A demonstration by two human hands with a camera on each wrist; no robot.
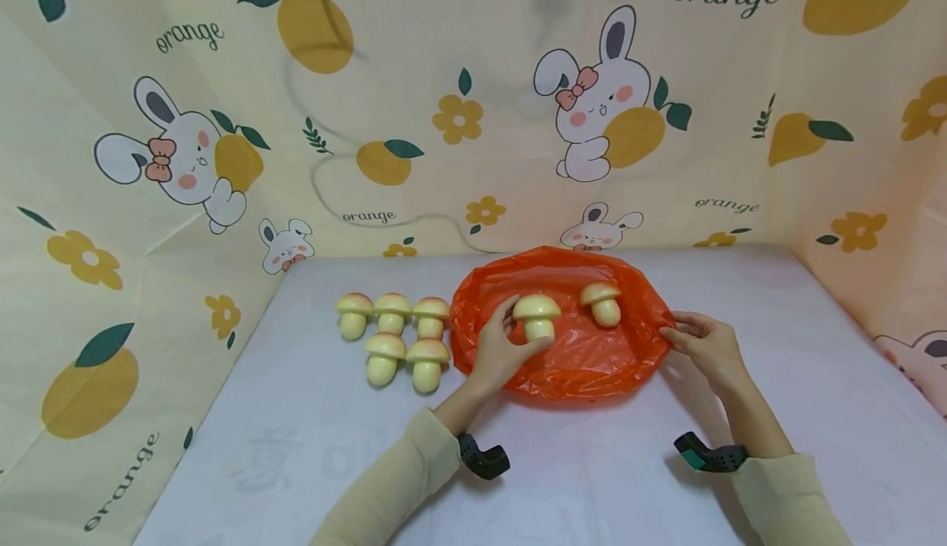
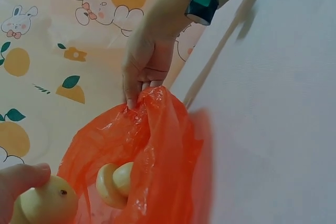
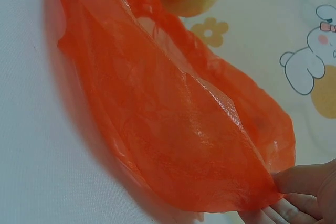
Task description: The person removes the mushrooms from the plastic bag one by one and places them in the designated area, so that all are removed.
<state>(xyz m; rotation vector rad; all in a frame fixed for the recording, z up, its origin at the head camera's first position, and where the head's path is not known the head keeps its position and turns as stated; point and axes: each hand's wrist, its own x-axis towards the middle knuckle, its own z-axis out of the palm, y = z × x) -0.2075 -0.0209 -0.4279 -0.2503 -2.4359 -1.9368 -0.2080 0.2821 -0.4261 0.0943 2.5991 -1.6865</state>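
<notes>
A red plastic bag (image 1: 570,365) lies spread wide on the table. My left hand (image 1: 498,350) grips a toy mushroom (image 1: 538,307) over the left part of the bag, thumb and fingers around its stem. In the left wrist view the mushroom's (image 2: 50,203) rounded stem end shows a small dark spot. Another toy mushroom (image 1: 602,303) rests inside the bag, toward its right side. My right hand (image 1: 708,347) pinches the bag's right rim between thumb and fingers. That pinched edge also appears in the right wrist view, by the thumb (image 3: 302,179).
Left of the bag stand several similar toy mushrooms (image 1: 392,312) in two rows, the nearest right at the bag's edge. A white cloth (image 1: 577,480) covers the table. Printed curtains with rabbits and oranges (image 1: 414,53) hang behind and on both sides.
</notes>
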